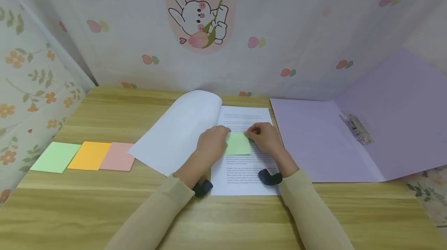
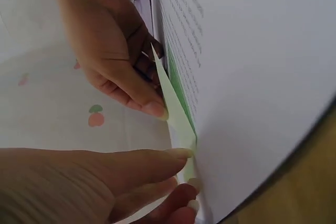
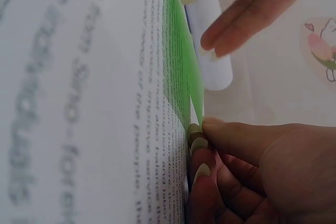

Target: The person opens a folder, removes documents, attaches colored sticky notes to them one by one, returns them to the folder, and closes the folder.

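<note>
The left hand (image 1: 213, 141) and right hand (image 1: 264, 136) each pinch an upper corner of a green note (image 1: 238, 144), seemingly to keep it straight over the printed page (image 1: 244, 178).

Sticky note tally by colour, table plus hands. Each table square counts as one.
Green: 2 (green square, held note)
Orange: 1 (orange square)
Pink: 1 (pink square)
Total: 4
</note>
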{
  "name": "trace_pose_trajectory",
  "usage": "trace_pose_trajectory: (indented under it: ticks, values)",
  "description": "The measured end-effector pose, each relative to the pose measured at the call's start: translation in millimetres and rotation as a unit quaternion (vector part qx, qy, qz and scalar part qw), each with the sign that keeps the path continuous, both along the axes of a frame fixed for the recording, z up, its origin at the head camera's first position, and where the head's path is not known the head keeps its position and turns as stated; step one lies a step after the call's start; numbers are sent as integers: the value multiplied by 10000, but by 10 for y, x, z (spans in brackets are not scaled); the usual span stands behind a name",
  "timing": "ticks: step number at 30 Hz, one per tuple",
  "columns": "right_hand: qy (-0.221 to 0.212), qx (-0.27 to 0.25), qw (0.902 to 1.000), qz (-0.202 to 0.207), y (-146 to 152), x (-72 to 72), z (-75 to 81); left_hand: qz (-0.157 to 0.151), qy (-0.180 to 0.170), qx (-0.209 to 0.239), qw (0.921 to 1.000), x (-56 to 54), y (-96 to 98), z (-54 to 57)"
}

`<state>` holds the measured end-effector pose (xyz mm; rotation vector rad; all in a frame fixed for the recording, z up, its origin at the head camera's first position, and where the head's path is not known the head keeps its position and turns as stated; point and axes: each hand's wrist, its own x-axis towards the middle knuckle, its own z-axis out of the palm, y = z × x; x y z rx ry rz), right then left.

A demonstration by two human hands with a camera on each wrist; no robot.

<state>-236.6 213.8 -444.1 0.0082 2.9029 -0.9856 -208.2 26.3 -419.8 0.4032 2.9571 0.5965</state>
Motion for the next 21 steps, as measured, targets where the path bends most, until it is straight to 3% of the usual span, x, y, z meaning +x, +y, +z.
trace_pose_trajectory:
  ticks: [7, 15, 17, 21]
  values:
    - [60, -11, 10000, -6, 2, -8, -24, -497, -257, -687, 9961, 81, -4, -10]
    - [178, 111, 9998, 53, 9, -12, 1, -923, -161, -1485, 9845, 93, 7, 20]
    - [196, 354, 9991, 103, 3, 10, 41, -946, -102, -1524, 9837, 89, -1, 16]
    - [664, 1007, 9911, 565, -66, 118, 231, -963, -59, -1522, 9836, 84, -18, 15]
